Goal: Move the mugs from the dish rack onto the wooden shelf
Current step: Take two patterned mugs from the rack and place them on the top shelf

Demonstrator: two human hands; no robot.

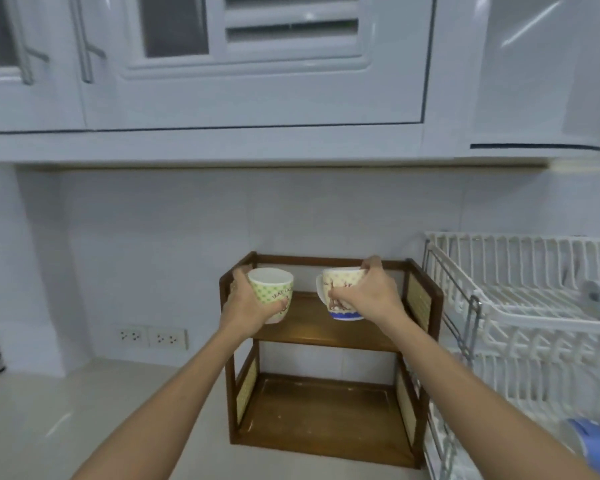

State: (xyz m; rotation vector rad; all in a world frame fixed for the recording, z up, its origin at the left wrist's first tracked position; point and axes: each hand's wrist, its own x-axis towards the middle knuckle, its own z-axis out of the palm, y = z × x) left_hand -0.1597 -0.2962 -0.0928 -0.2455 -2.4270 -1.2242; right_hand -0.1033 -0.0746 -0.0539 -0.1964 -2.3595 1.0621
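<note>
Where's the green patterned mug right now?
In the head view, the green patterned mug is in the left hand, held at the left end of the wooden shelf's upper tier, left of the blue-based mug.

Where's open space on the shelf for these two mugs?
The upper board is bare between its side panels, under both mugs. The lower tray is bare too. The right side is tighter: the dish rack stands against the shelf.
</note>
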